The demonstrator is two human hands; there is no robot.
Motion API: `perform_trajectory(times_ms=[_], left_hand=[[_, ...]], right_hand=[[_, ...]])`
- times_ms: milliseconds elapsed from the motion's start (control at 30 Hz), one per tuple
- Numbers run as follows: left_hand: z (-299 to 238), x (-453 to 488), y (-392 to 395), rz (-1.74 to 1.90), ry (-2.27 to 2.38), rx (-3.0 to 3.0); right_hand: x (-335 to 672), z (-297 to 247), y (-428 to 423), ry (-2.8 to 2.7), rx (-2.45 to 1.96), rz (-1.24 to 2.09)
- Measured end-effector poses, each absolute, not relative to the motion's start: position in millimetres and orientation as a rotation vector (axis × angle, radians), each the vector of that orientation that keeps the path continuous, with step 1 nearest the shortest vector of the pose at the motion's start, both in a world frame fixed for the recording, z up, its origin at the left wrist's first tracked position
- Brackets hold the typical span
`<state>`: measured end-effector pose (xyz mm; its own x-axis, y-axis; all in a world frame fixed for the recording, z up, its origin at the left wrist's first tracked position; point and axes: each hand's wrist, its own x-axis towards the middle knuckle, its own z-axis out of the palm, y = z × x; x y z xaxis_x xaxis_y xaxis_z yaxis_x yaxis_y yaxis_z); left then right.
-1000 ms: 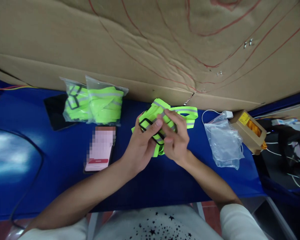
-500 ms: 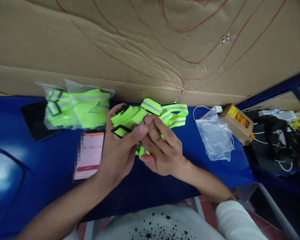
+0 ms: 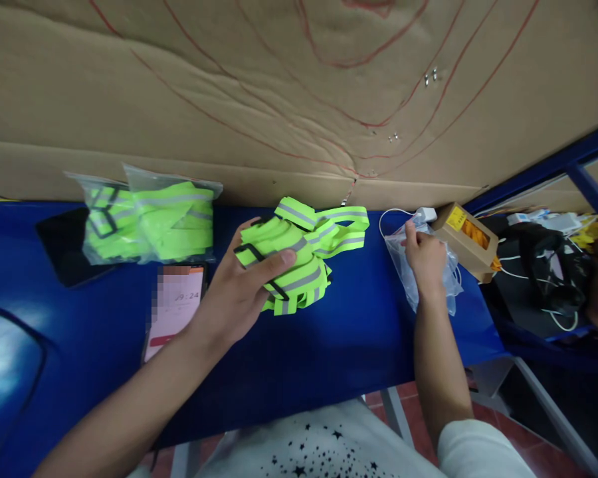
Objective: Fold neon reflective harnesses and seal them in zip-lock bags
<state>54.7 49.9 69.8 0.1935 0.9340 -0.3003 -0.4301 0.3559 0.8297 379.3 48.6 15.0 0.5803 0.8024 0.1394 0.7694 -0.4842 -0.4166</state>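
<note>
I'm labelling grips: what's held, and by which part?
Left hand: folded straps, by their left side, thumb on top. Right hand, at the plastic bags: cannot tell.

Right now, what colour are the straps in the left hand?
The straps are neon yellow-green with grey stripes; best seen in the head view.

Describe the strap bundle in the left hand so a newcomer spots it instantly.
Find the blue table, then the left hand above it. That hand holds a folded neon-yellow strap bundle with grey stripes. Unlike the two bagged bundles to its left, it has no plastic around it.
</note>
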Motion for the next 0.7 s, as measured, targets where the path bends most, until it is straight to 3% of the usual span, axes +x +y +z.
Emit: perform_trajectory(times_ms=[100,300,400,500,700], left_hand=[[64,62,49,0.970,0.963,0.824],[46,69,43,0.793,1.004,1.367],[42,67,41,0.712,0.884,1.511],[43,65,40,0.613,0.700,1.709],[44,68,42,0.461,0.670,1.845]], right_hand=[[412,-7,62,-1.097,-2.617,0.073],[386,-8,53,-1.216,-2.488,0.087],[347,-1,40,-1.402,-2.254,0.104],[309,4,28,-1.691,-1.750,0.193],[279,4,15,-1.652,-1.390,0.654]])
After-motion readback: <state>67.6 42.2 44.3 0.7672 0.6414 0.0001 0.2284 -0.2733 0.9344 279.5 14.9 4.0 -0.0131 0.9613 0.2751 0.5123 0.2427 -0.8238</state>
